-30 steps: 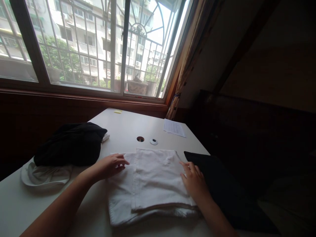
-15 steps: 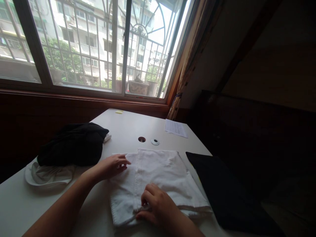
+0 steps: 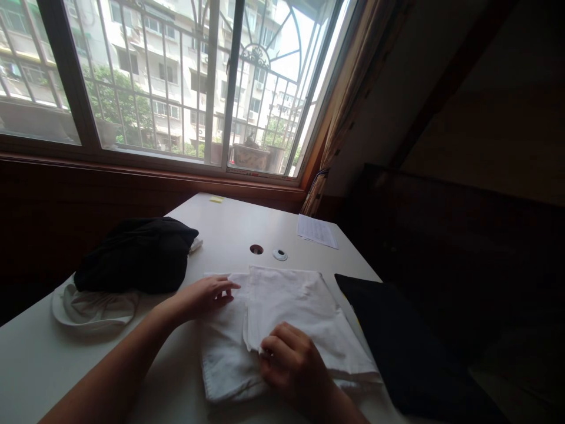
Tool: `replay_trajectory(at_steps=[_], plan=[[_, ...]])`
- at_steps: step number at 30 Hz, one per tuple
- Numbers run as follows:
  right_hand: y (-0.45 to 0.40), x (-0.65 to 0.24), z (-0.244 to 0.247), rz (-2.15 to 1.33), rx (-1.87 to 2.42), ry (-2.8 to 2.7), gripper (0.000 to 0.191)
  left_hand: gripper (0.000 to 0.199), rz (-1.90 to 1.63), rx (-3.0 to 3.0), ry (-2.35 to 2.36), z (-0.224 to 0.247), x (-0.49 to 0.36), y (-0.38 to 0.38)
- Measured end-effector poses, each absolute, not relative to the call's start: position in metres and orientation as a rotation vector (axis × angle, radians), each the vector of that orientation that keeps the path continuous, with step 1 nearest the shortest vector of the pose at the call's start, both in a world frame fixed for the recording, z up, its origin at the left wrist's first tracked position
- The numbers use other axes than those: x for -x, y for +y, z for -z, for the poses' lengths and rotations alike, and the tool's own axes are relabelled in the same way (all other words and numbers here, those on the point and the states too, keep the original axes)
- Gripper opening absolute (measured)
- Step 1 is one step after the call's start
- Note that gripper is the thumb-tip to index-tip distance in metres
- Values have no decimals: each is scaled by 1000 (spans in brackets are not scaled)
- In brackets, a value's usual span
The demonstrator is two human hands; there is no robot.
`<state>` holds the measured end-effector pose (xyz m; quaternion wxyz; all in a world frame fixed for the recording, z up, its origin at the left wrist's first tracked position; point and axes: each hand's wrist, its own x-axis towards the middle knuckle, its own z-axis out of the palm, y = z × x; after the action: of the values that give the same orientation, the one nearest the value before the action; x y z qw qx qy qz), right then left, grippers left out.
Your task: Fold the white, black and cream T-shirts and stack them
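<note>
One folded white cloth (image 3: pixel 289 297), its corner pinched in the right fingers (image 3: pixel 281 346)

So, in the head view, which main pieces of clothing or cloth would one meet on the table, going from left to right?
Bunched black garment → folded white garment → flat dark cloth.

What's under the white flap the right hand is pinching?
More white cloth shows under the flap, out past its left and near edges. The flap and the right hand hide the rest, so I can't tell what's there.
</note>
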<state>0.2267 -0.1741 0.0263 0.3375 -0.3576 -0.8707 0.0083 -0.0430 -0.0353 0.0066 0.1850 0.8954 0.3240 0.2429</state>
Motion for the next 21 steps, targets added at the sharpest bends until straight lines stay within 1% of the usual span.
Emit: replay_trajectory(at_steps=[3, 8, 10, 12, 16, 18, 21], plan=[[-173, -228, -42, -66, 928, -2155, 17, 40, -717, -2316, 899, -7, 35, -38], [-175, -225, -66, -63, 857, -2062, 19, 66, -624, -1608, 894, -14, 13, -54], [-178, -221, -71, -71, 827, -2061, 19, 74, -615, -1436, 880, -18, 6, -61], [-182, -215, -74, -81, 791, -2094, 19, 74, -669, -1410, 907, -23, 1, -65], [-190, -200, -72, -34, 707, -2190, 19, 67, -809, -1580, 1075, -27, -1, -63], [-190, -193, -68, 1, 664, -2226, 16, 70, -820, -1612, 1136, -25, 1, -58], [-189, -186, -64, 32, 590, -2273, 9, 80, -852, -1672, 1235, -18, 9, -49]])
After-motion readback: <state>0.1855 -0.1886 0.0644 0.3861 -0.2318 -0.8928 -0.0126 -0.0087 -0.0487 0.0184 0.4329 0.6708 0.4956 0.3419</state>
